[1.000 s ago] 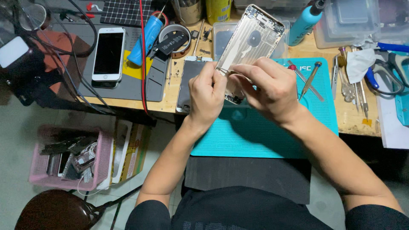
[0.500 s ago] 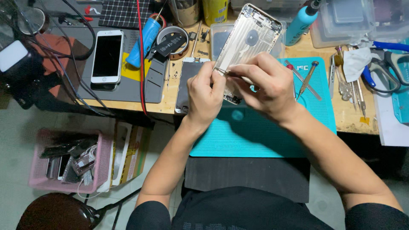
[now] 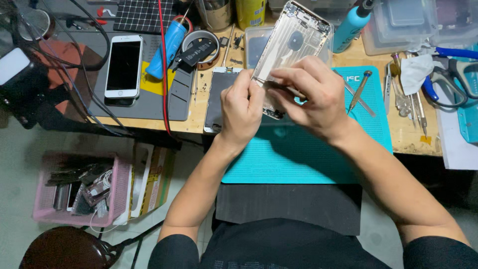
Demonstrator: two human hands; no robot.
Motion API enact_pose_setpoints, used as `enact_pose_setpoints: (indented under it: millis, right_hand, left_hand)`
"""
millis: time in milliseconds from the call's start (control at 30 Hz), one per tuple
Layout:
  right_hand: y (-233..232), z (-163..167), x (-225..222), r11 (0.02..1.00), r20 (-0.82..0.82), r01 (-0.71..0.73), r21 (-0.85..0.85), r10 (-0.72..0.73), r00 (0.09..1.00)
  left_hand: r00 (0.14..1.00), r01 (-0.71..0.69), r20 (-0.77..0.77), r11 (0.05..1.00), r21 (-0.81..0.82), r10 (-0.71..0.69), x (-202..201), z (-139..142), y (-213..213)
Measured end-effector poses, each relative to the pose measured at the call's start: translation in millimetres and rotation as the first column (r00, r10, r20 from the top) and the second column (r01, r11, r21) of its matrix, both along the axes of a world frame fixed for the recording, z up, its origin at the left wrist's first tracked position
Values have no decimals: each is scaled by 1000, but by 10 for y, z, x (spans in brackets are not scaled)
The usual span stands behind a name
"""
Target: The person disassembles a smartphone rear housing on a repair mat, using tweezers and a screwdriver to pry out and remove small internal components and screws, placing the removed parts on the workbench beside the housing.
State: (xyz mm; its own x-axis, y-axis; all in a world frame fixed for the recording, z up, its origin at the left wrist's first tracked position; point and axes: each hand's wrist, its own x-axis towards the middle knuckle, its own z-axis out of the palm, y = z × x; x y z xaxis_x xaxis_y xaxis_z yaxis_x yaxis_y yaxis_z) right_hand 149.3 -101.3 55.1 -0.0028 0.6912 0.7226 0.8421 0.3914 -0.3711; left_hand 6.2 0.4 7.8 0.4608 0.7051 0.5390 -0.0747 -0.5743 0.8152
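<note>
Both grips clenched — left hand on phone housing, right hand seemingly pinching tweezers.

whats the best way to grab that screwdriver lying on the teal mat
Probably by the handle, the thicker upper end of the screwdriver. It lies flat on the teal mat, slanting with its thin tip toward the person. Come from above with the right hand, which is nearest, pinching across the handle's sides. A slim tool lies crossed close against it, so lift straight up to avoid dragging it.

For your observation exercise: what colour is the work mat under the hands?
Teal, seen in the head view: mat.
</note>
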Motion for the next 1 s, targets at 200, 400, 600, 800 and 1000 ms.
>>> enact_pose_setpoints:
  millis: [200, 400, 600, 800, 1000]
  right_hand:
    - [6, -14, 20, 999, 10, 33, -4, -33, 999]
    - [30, -28, 33, 994, 92, 107, -13, -105, 990]
    - [17, -9, 70, 999, 37, 39, -29, -37, 999]
    - [-27, 2, 58, 995, 57, 89, -37, -87, 995]
    - [-36, -4, 89, 996, -20, 80, -40, -80, 997]
  left_hand:
    - [1000, 17, -3, 1000, -4, -17, 0, -13, 1]
    - [1000, 11, -22, 1000, -13, -11, 8, -35, 14]
    - [1000, 26, 2, 999, -42, -26, 32, -55, 0]
    - [1000, 27, -6, 1000, -2, -27, 64, -32, -3]
    - [999, 32, -17, 999, -35, -33, 86, 17, -26]
